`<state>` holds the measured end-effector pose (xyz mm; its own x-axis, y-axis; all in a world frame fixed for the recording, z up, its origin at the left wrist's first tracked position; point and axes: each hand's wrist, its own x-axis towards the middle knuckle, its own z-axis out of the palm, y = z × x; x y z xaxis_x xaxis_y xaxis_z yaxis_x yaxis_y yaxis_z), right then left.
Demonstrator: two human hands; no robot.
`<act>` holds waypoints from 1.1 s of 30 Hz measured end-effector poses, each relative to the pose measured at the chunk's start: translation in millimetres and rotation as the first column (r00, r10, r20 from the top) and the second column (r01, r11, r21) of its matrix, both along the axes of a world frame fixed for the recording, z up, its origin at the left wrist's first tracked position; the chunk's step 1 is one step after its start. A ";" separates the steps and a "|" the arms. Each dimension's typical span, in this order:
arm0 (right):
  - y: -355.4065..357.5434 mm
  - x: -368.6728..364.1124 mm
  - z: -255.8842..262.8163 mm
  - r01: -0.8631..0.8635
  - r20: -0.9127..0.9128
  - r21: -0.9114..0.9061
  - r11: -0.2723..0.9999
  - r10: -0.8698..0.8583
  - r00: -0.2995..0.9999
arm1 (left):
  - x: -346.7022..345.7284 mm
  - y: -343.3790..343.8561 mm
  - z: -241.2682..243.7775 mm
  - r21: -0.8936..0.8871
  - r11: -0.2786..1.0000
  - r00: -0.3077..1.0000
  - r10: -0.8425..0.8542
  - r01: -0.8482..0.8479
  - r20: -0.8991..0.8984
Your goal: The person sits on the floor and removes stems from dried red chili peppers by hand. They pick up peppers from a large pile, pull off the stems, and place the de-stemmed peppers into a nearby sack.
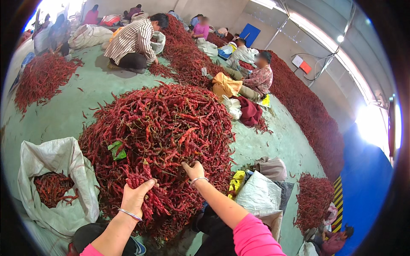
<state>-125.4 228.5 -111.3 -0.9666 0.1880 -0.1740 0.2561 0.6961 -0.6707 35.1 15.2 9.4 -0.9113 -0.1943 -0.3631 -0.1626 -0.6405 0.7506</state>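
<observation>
A large heap of dried red chili peppers (pixel 166 115) lies on the floor before me. My left hand (pixel 136 193) grips a bunch of dried chilies (pixel 141 176) at the heap's near side, thumb on top. To its right, my right hand (pixel 194 171) touches the heap with thumb and fingertips close together; whether a chili is between them cannot be told. Each wrist bears a metal bangle. A green scrap of wrapper (pixel 117 150) rests on the heap, above my left hand. At the left stands an open white woven sack (pixel 80 172) with chilies inside.
White sacking (pixel 260 192), a yellow packet (pixel 236 184) and a grey cloth bundle (pixel 272 168) lie right of the heap. A co-worker in a striped shirt (pixel 131 40) crouches ahead; another (pixel 259 76) sits ahead right. Further chili piles (pixel 45 78) lie around.
</observation>
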 end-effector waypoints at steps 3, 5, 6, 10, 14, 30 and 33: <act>6.5 -12.5 -32.8 0.081 -0.124 0.023 0.996 -0.078 0.989 | -6.7 5.1 -2.0 -0.013 1.000 1.000 -0.016 0.016 0.009; 28.2 -21.4 -36.8 0.117 -0.033 -0.376 0.919 -0.139 0.990 | -8.9 7.3 -2.9 -0.015 0.999 1.000 -0.028 0.028 0.002; 31.6 -22.6 -28.7 0.183 0.008 -0.429 0.885 -0.199 0.980 | -7.3 6.6 -4.8 -0.018 1.000 1.000 -0.025 0.025 0.003; 22.3 -3.0 101.6 0.166 0.176 -0.689 0.706 -0.060 0.983 | 3.4 -0.4 -6.8 -0.032 0.999 1.000 -0.009 0.009 0.002; 54.0 -31.4 134.5 0.016 0.008 -0.896 0.444 -0.021 1.000 | 2.4 9.8 -5.0 -0.026 1.000 1.000 -0.008 0.008 -0.002; 58.0 25.7 15.4 -0.632 0.104 0.588 0.506 0.727 0.679 | 12.1 11.7 -9.0 0.029 0.999 0.999 -0.032 0.033 -0.023; 76.9 7.8 45.0 -0.637 -0.071 0.461 0.618 0.741 0.668 | 9.1 13.0 -3.3 0.033 0.999 1.000 -0.021 0.021 -0.007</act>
<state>-117.6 305.4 -66.3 -0.8325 -0.5541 0.0012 -0.5304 0.7962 -0.2910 44.2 28.2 6.1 -0.9174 -0.1634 -0.3629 -0.1712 -0.6612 0.7304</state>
